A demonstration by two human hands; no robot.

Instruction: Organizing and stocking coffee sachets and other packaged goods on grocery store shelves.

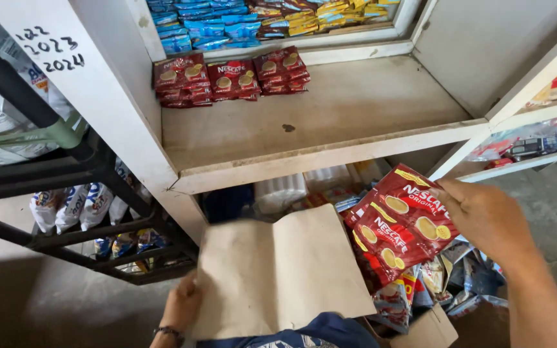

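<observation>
My right hand (pixel 485 219) grips a bundle of red coffee sachet packs (pixel 398 225) and holds it just below the front edge of the white wooden shelf (pixel 369 106). My left hand (pixel 182 306) holds up a brown cardboard box flap (pixel 278 270) at the lower middle. Under the bundle, the open cardboard box (pixel 430 330) holds several more mixed sachets. Three stacks of the same red coffee sachets (pixel 230 78) lie at the back left of the shelf.
Blue, brown and yellow sachets (pixel 253 19) fill the shelf above. A black metal rack (pixel 66 187) with white packets hanging from it stands at the left. White rolls and packets sit under the shelf. Another shelf unit (pixel 536 129) is at the right.
</observation>
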